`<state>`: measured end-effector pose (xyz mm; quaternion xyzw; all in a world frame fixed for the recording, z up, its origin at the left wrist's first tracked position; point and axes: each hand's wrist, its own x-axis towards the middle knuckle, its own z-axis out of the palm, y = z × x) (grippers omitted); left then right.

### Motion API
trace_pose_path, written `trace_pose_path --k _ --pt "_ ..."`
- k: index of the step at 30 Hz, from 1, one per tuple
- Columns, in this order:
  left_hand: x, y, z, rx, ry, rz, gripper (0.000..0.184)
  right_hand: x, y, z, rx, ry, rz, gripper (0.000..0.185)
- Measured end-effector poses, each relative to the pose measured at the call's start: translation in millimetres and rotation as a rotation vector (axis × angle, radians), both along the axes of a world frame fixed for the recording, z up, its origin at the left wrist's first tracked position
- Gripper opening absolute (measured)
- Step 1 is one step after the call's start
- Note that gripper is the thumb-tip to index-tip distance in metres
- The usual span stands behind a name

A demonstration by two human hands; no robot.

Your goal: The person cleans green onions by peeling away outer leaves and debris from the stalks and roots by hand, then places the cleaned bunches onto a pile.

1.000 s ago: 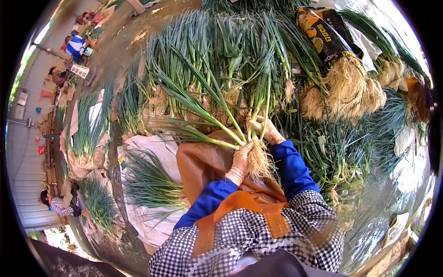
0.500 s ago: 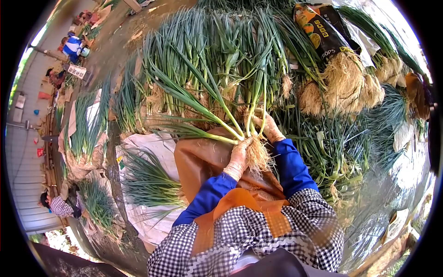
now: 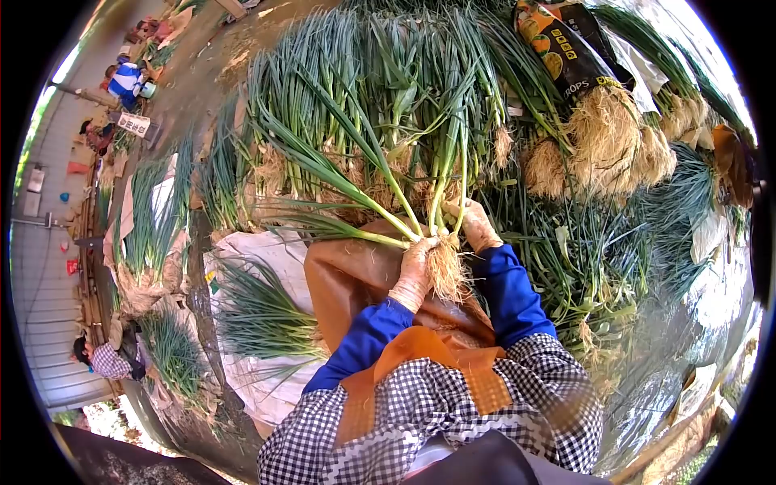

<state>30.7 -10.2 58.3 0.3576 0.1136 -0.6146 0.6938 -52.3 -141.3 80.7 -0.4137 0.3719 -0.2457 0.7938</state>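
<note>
A clump of green onions with pale, stringy roots is above my lap, its leaves fanning up and to the left. My left hand is closed round its base, just above the roots. At the right-hand stalks of the same clump, my right hand has its fingers bent against a stem; its fingertips are partly hidden behind the stalks. Beneath both hands lies a brown apron spread over my knees. Just beyond them stands a thick row of green onions, roots toward me.
To the left, a small pile of green onions rests on a pale sheet. Loose leaves cover the ground on the right. A black printed bag lies over rooted bundles. Several people sit farther left, one in a checked top.
My left hand and the root end have shifted very slightly left and up. My right hand stays at the stalks. The view has moved a little.
</note>
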Motion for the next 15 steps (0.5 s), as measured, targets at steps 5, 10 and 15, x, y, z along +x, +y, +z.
trace_pose_path --k 5,10,15 --pt "6.2 4.0 -2.8 -0.048 -0.043 -0.041 0.027 7.0 -12.1 -14.0 -0.205 -0.084 0.005 0.018" --pt "8.7 6.6 -4.7 -0.048 0.047 -0.047 0.028 -6.3 -15.7 -28.0 -0.282 0.046 0.255 0.016" --pt "9.6 6.1 3.6 -0.026 0.096 -0.016 0.022 -42.5 -0.8 -88.5 -1.224 0.794 1.369 0.024"
